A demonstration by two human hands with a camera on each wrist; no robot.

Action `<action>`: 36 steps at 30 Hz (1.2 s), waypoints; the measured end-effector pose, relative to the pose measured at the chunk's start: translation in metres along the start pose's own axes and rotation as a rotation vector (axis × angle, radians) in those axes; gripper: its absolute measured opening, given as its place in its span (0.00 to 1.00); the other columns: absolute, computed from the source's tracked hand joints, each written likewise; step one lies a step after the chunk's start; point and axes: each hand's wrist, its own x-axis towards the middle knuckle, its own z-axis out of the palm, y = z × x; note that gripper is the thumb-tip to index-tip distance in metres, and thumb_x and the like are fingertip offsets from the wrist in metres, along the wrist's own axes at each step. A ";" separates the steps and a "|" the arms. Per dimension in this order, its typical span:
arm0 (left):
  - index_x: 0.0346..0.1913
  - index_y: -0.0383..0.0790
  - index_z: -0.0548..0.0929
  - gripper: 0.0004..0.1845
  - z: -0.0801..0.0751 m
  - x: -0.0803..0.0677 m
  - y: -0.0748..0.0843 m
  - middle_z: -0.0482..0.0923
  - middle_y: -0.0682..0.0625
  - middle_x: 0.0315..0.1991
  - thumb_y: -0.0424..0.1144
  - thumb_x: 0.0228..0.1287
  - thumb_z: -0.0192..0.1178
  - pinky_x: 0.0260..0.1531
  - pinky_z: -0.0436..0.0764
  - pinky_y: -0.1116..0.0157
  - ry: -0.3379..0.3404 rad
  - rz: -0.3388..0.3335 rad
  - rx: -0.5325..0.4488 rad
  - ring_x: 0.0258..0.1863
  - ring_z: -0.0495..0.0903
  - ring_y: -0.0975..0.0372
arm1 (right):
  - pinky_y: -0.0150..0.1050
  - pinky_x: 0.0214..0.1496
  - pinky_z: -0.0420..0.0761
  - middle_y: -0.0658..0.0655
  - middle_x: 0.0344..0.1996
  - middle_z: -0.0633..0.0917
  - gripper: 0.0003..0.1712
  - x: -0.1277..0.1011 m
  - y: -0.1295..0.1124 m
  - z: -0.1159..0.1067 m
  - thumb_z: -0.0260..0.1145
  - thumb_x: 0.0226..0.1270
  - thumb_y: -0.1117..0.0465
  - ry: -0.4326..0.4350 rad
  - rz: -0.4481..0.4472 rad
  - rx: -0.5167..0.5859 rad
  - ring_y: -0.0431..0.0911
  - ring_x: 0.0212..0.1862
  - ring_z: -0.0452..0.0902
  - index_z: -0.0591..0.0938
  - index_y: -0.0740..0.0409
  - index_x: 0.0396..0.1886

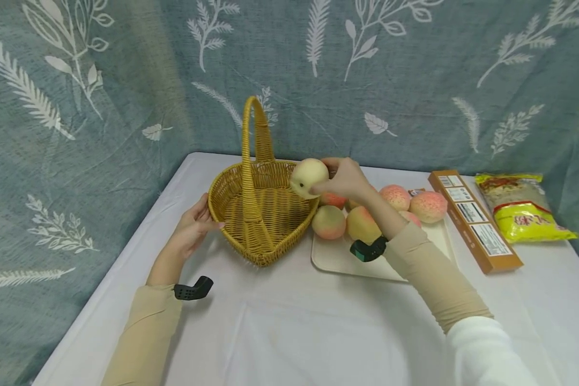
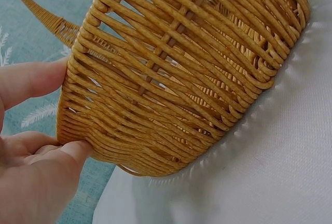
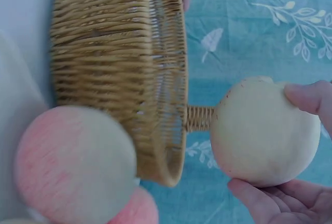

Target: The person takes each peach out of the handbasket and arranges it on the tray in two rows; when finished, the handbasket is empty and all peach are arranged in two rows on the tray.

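A yellow wicker basket point(image 1: 262, 212) with a tall handle point(image 1: 253, 145) stands on the white table; nothing shows inside it. My left hand point(image 1: 193, 228) rests against its left wall, fingers point(image 2: 36, 81) and thumb touching the weave point(image 2: 171, 79). My right hand point(image 1: 344, 179) holds a pale peach point(image 1: 309, 178) above the basket's right rim, gripped between fingers and thumb point(image 3: 264, 198). In the right wrist view the peach point(image 3: 264, 130) hangs beside the basket rim point(image 3: 168, 84). Several pink-and-yellow peaches point(image 1: 329, 222) lie on a cream tray point(image 1: 338, 260) to the right.
A long brown box point(image 1: 475, 220) lies right of the tray, and a yellow-green packet point(image 1: 521, 206) sits beyond it. A leaf-patterned teal cloth point(image 1: 101, 107) hangs behind and to the left. The table's front stretch point(image 1: 289, 332) is bare white cloth.
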 end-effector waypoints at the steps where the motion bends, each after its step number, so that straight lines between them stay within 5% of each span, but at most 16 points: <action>1: 0.74 0.33 0.25 0.52 0.000 0.000 0.000 0.24 0.42 0.77 0.15 0.59 0.50 0.72 0.46 0.64 -0.001 0.001 -0.001 0.76 0.32 0.54 | 0.44 0.50 0.81 0.62 0.51 0.83 0.40 -0.004 0.003 -0.002 0.75 0.50 0.59 0.004 -0.002 0.008 0.52 0.51 0.80 0.74 0.63 0.65; 8: 0.74 0.33 0.25 0.52 0.002 0.000 0.002 0.23 0.41 0.77 0.15 0.59 0.50 0.72 0.46 0.65 0.003 -0.006 0.000 0.76 0.32 0.54 | 0.38 0.42 0.84 0.65 0.51 0.83 0.38 -0.031 0.023 -0.017 0.75 0.49 0.65 0.036 0.008 0.090 0.54 0.49 0.81 0.75 0.66 0.63; 19: 0.74 0.34 0.25 0.52 0.003 0.002 0.000 0.23 0.42 0.77 0.16 0.60 0.51 0.72 0.47 0.66 0.009 -0.024 0.014 0.76 0.32 0.55 | 0.40 0.56 0.80 0.69 0.59 0.77 0.41 -0.079 0.053 -0.046 0.74 0.54 0.65 0.096 0.037 0.060 0.58 0.59 0.75 0.69 0.71 0.67; 25: 0.74 0.35 0.24 0.52 0.004 0.002 0.001 0.22 0.42 0.76 0.17 0.61 0.51 0.71 0.47 0.67 0.015 -0.032 0.015 0.76 0.32 0.56 | 0.27 0.50 0.80 0.72 0.61 0.74 0.42 -0.107 0.071 -0.065 0.72 0.57 0.67 0.157 0.073 0.099 0.60 0.61 0.73 0.65 0.73 0.69; 36: 0.74 0.37 0.24 0.52 0.003 0.002 0.000 0.22 0.44 0.76 0.16 0.61 0.50 0.71 0.47 0.67 0.022 -0.048 -0.002 0.76 0.30 0.57 | 0.17 0.44 0.76 0.73 0.68 0.65 0.48 -0.150 0.104 -0.091 0.70 0.62 0.63 0.283 0.257 0.139 0.63 0.67 0.64 0.54 0.70 0.75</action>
